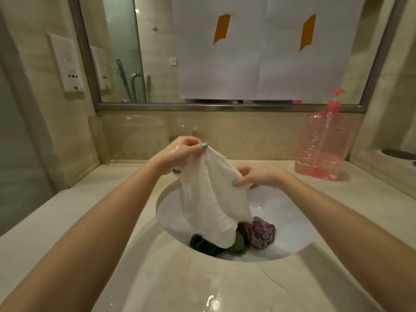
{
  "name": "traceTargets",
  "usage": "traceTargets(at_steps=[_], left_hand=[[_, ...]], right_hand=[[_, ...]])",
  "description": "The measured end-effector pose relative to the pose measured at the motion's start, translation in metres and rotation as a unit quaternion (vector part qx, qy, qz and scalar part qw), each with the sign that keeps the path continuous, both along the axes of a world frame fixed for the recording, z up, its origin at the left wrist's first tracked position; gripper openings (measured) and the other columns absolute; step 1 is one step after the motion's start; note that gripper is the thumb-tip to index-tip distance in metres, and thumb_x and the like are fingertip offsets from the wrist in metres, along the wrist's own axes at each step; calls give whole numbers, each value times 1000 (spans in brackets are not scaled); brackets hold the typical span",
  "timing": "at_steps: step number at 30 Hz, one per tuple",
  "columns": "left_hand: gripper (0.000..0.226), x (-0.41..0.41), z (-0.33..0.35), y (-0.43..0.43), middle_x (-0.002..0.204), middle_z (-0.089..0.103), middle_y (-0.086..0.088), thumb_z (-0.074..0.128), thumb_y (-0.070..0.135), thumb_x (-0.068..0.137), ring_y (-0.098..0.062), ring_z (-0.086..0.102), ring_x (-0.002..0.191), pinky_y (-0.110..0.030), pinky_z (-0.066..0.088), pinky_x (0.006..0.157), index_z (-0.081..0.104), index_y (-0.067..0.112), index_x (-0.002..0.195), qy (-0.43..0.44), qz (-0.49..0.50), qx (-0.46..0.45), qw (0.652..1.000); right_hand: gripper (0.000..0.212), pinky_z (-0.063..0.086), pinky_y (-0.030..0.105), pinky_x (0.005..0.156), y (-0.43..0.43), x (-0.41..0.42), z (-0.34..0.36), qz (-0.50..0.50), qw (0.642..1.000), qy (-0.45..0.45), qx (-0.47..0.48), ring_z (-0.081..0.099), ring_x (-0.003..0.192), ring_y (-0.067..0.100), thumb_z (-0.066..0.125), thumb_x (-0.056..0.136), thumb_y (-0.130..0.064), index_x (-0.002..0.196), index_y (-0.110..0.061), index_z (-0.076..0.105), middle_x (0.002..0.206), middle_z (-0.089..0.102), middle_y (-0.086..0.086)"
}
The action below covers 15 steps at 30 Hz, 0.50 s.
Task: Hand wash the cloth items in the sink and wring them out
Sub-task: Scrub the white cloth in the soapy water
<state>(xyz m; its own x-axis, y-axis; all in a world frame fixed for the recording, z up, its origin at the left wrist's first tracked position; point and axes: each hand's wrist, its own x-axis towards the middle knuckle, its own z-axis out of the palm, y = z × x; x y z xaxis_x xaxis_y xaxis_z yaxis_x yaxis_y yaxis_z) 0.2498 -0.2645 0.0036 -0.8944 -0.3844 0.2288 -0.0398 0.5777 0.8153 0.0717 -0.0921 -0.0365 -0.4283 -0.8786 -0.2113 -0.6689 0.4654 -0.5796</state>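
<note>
On the far left we see a flat white socket plate (67, 64) fixed on the beige stone wall. Beside it begins the mirror (126, 52) in a grey metal frame. Two white paper sheets (258, 64) cover most of its glass, each with a slanted strip of orange tape (221, 29). Below, the table (202, 289) is of polished, pale marble-like stone with thin veins, and its front part shines with water.

The left hand (180, 154), wet and glossy, is raised above the back rim of the sink (286, 224). Its thumb and fingers pinch the upper corner of the white cloth (211, 199). This cloth has a ribbed or crinkled weave and a wavy edge, and it hangs down in long folds over the round white basin. Its lower end comes down in front of a dark green cloth (202, 244), which lies bunched on the bottom of the sink; we cannot tell whether the two touch.

The right hand (258, 177) is lower than the left one and grips the other upper edge of the white cloth between the thumb and the curled fingers. Under it, to the right of the green one, a purple cloth (258, 233) with a mottled pattern lies crumpled in the basin. At the right, on the table against the wall, stands a transparent pink plastic pump bottle (324, 143), with only a little pink liquid at the bottom.
</note>
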Motion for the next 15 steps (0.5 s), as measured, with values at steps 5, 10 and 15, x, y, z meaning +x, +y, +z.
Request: traceTargets(at_steps=[5,10,15], left_hand=[[27,2,2,-1,75,50,2,55,32,99,-12,45,69,-22,37,57,60,18,76,61,80,0,995],[25,1,52,-2,74,49,0,54,29,100,-11,43,66,-21,36,57,59,14,81,179,91,-7,980],[21,5,73,-9,74,47,5,51,33,101,-8,42,65,-21,34,50,58,15,92,230,125,60,963]], right_hand=[[14,45,35,75,9,0,13,-16,997,6,-69,53,91,20,66,90,-23,97,-17,55,98,56,3],[15,53,31,61,7,-2,92,-41,968,55,-242,57,79,20,63,92,-16,87,-18,49,87,57,6],[6,51,33,68,5,3,127,-30,936,-62,-346,59,85,17,64,92,-22,92,-20,58,93,62,5]])
